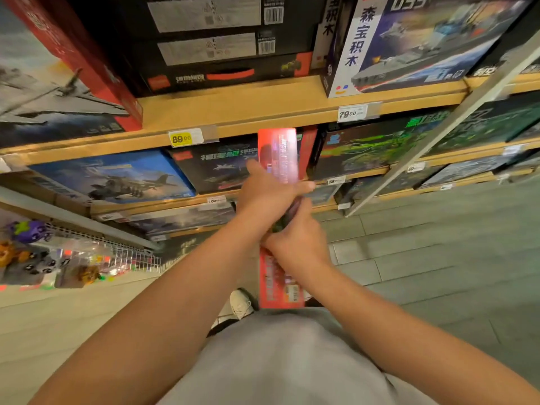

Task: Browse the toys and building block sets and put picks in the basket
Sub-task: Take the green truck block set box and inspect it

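Hands front and centre here, both clamped on a long red box [279,159] held edge-on to the camera, its narrow face pointing up at the shelves. Left hand [267,191] wraps the box near the middle, fingers [304,187] curling round the right edge, thumb up along the left side. Right hand [295,241] grips just below it, the two hands touching, and the lower end of the box pokes out beneath toward the grey shirt [280,361]. The print on the box is blurred, so I can't read what set it is. Behind, wooden shelves [263,109] run across the view, packed with building block sets: a warship box [415,42] with a white spine up top right, above a 79.00 tag [352,113]; black boxes [216,45] stacked top centre; a yellow 89.00 tag [182,138] on the shelf edge just left of the red box. One row down, a blue helicopter box [122,176] sits left of the hands, a green-lit dark box [377,144] to the right. Far left, small packaged toys [38,258] hang by a wire rack [131,257]. Down low, a white shoe [241,304] shows on the tiled floor [438,244]. No basket in sight from this angle.
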